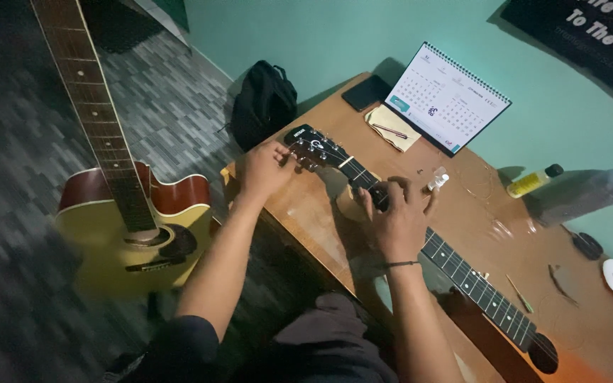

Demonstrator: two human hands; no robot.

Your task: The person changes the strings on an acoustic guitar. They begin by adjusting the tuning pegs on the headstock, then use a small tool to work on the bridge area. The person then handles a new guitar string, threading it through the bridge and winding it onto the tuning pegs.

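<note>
A guitar lies across the wooden table (324, 227), its black headstock (313, 147) near the table's left corner and its fretted neck (473, 284) running down to the right. My left hand (267, 169) is at the headstock, fingers on the tuning pegs. My right hand (395, 216) grips the neck just below the nut, fingers curled over the strings. A thin black band sits on that wrist.
A second, yellow-bodied guitar (133, 230) stands on the floor at left. On the table: a desk calendar (448, 99), a phone (367, 92), a notepad with pen (393, 128), a small white bottle (438, 179), a yellow bottle (532, 182). A black backpack (264, 103) leans by the wall.
</note>
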